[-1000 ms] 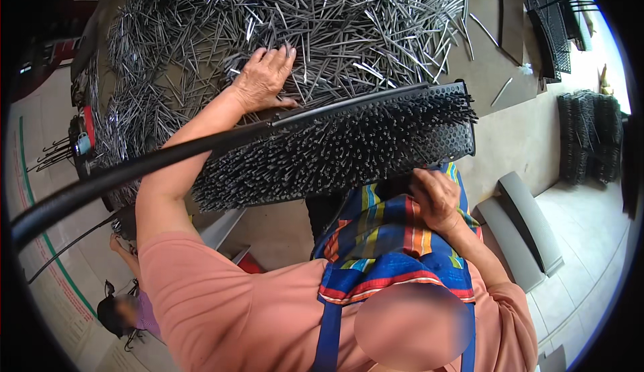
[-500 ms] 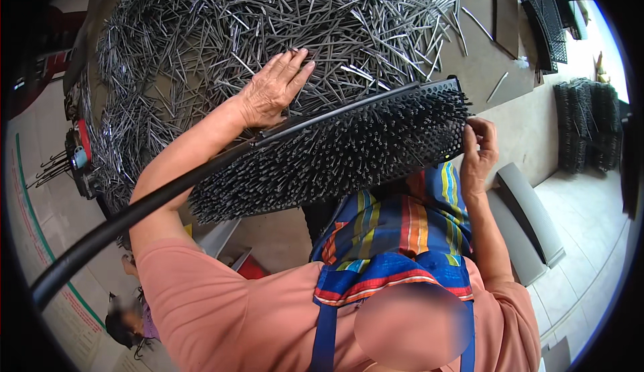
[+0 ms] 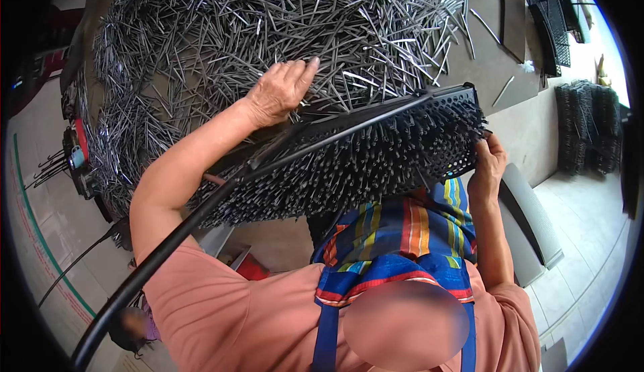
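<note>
A black perforated panel (image 3: 463,164), thick with dark bristle-like prongs (image 3: 335,164), lies tilted above my lap. Along its far side a thick black tube (image 3: 154,254) runs down to the lower left. My right hand (image 3: 488,167) is at the panel's right end, fingers closed on its edge; the fingertips are partly hidden by the prongs. Just beyond the panel's far edge, my left hand (image 3: 278,95) hovers or rests by a heap of thin grey metal-looking strips (image 3: 221,30). Its fingers are stretched out, and I see nothing held in them.
The strips cover much of the work table (image 3: 496,53), with a few loose ones at its right. Dark perforated pieces (image 3: 553,36) stand at the far right, and bundled black racks (image 3: 587,127) beside the wall. A grey chair (image 3: 530,218) is at my right. Another person (image 3: 127,325) is at lower left.
The panel has tilted and shifted slightly right, showing more of its far side. The tube's lower end swung right. My left hand rose slightly, its fingers drawing closer together; my right hand moved with the panel.
</note>
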Demonstrator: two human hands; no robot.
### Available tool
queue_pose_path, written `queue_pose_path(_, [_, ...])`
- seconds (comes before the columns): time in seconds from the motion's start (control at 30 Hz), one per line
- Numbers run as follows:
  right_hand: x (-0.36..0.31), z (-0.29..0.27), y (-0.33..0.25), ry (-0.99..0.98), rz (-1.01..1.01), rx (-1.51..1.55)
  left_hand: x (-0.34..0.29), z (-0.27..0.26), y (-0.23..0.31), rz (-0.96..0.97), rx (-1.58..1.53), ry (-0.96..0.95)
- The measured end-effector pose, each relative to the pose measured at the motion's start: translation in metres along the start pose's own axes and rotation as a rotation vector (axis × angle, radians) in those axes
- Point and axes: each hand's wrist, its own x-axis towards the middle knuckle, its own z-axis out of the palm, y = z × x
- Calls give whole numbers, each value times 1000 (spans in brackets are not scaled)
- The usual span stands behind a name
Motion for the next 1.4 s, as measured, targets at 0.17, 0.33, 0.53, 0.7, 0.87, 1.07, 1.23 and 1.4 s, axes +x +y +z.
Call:
queue_pose_path(0.17, [0,-2,-1,33,-10,8,-3,8,-9,-3,79,-13])
queue_pose_path(0.33, [-6,5,-7,47,2,32,-40,10,-49,-239,166,30])
queue_pose_path(0.53, [16,-8,28,-23,-11,57,-15,-13,-75,-892,-397,254])
queue_pose_path(0.7, [17,-8,30,-58,-53,30,9,-55,-96,-1174,-1406,777])
queue_pose_path(0.87, [18,-13,32,-87,-22,97,17,-62,-109,-1282,-1575,1035])
queue_pose_path(1.07, [26,2,-34,139,-636,-223,32,-100,-82,-1255,-1765,1084])
queue_pose_path(1.23, [24,125,-138,-435,-456,-53,47,-139,-72,-1128,-1993,1205])
queue_pose_path(1.4, [54,265,-117,-502,337,510,78,-156,-52,-931,-1730,1457])
